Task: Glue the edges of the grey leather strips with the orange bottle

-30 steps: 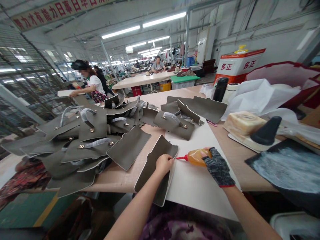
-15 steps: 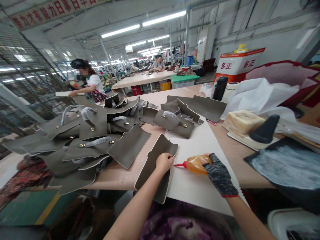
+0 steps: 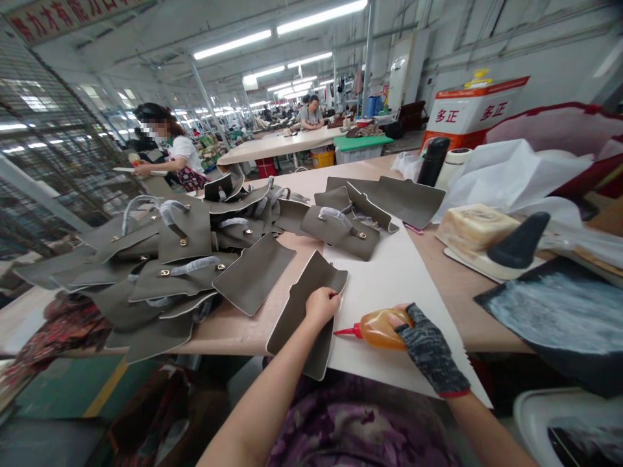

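My left hand (image 3: pixel 320 306) presses on the right edge of a grey-brown leather panel (image 3: pixel 302 305) that lies half on a white sheet (image 3: pixel 389 285) at the table's front. My right hand (image 3: pixel 423 347), in a dark fingerless glove, grips an amber glue bottle (image 3: pixel 382 329). The bottle's red nozzle points left at the panel's edge, just below my left hand. A heap of similar grey leather pieces (image 3: pixel 170 259), several with handles and brass studs, covers the table to the left.
A black board smeared white (image 3: pixel 559 324) lies at the right, with a tan block (image 3: pixel 474 227), a black cone-shaped tool (image 3: pixel 518 241), white plastic sheeting (image 3: pixel 511 175) and a black flask (image 3: pixel 433 162) behind. A person (image 3: pixel 170 152) works at the far left; another sits at a far table.
The glue bottle's nozzle has moved down along the panel's edge toward me, with my right hand following. My left hand stays on the panel. The view has tilted slightly downward.
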Demonstrator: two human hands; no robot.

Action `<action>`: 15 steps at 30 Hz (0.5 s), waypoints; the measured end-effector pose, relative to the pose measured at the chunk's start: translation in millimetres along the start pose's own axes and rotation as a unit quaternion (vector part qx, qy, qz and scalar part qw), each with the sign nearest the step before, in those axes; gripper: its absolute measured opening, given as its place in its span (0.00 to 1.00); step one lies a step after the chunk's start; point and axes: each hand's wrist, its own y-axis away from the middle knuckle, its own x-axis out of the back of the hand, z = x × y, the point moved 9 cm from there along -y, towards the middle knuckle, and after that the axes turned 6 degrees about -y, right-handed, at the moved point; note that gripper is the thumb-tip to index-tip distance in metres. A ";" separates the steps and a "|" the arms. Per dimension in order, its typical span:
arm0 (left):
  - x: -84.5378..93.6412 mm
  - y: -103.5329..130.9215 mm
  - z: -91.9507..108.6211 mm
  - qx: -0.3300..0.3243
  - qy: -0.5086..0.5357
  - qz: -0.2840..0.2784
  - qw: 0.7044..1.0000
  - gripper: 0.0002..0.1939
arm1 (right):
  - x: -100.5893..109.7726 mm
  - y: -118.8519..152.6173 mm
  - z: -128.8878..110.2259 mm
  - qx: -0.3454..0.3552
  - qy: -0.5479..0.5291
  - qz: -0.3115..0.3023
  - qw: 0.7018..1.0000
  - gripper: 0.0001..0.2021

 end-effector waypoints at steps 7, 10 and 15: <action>2.2 1.6 2.6 0.000 -0.003 0.001 1.000 0.14 | -4.7 12.1 1.9 -0.026 -0.006 -0.020 0.999 0.20; 3.0 2.6 3.2 0.002 -0.003 0.000 1.000 0.15 | -7.1 16.9 5.2 -0.028 -0.009 -0.026 0.999 0.19; 4.9 4.4 5.2 -0.002 -0.004 0.004 1.000 0.14 | -9.9 23.8 9.2 -0.031 -0.027 -0.029 0.999 0.18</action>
